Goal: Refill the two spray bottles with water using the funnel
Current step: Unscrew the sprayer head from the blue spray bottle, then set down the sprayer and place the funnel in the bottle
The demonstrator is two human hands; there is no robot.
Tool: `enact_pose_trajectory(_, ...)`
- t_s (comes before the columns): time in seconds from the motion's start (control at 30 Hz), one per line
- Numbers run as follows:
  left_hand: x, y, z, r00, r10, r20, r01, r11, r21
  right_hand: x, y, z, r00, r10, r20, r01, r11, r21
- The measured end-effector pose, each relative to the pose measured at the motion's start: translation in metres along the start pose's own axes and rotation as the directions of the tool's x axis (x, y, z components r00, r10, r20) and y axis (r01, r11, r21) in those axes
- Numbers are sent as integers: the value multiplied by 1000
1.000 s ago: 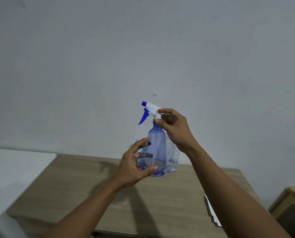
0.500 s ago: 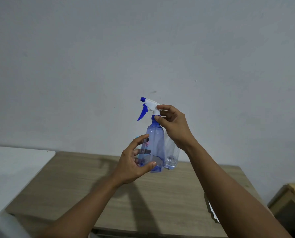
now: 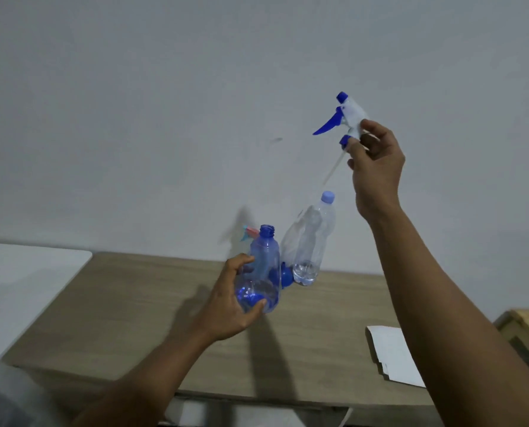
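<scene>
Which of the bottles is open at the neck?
The blue spray bottle gripped by the left hand: its neck is bare, its trigger head in the right hand. The clear water bottle behind is capped.

Our left arm reaches forward from the lower left, and our left hand [image 3: 231, 306] curls around the lower part of the blue bottle [image 3: 266, 257], thumb on the near side and the other fingers wrapped behind. Our right arm stretches up and forward from the lower right. Our right hand [image 3: 377, 171], raised well above the left, pinches the sprayer head [image 3: 351, 114] between thumb and curled fingers.
</scene>
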State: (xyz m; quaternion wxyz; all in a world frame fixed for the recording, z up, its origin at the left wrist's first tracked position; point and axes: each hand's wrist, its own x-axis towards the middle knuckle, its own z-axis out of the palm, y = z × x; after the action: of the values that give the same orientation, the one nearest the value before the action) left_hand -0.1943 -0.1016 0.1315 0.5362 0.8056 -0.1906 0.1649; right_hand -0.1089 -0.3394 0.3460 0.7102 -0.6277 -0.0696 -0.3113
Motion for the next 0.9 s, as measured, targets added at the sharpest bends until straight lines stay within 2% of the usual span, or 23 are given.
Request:
enact_pose_trajectory(0.13, -13, -33, 9, 1000, 5, -4, -5, 997, 72, -20, 56, -28, 989, 135, 64, -123, 978, -167)
enact_pose_trajectory(0.23, -24, -60, 19, 1000, -18, 3, 17, 983, 182, -57, 120, -51, 945, 302, 127, -249, 915, -319)
enact_pose_trajectory(0.37, -36, -95, 37, 987, -158, 10, 156, 984, 88, -114, 199, -76, 861, 486, 146, -387, 815, -430)
enact_pose_trajectory(0.47, -40, -114, 46, 977, -207, 50, 202, 976, 83, -150, 241, -89, 788, 593, 165, -459, 745, -484)
enact_pose_trajectory(0.6, -47, -140, 52, 957, -261, 124, 250, 964, 94, -179, 279, -103, 722, 670, 175, -475, 663, -578)
enact_pose_trajectory(0.77, -57, -143, 60, 945, -299, 129, 288, 953, 97, -191, 295, -107, 667, 730, 150, -522, 601, -605)
enact_pose_trajectory(0.9, -64, -147, 60, 942, -310, 131, 290, 945, 153, -193, 303, -107, 657, 736, 163, -508, 593, -625)
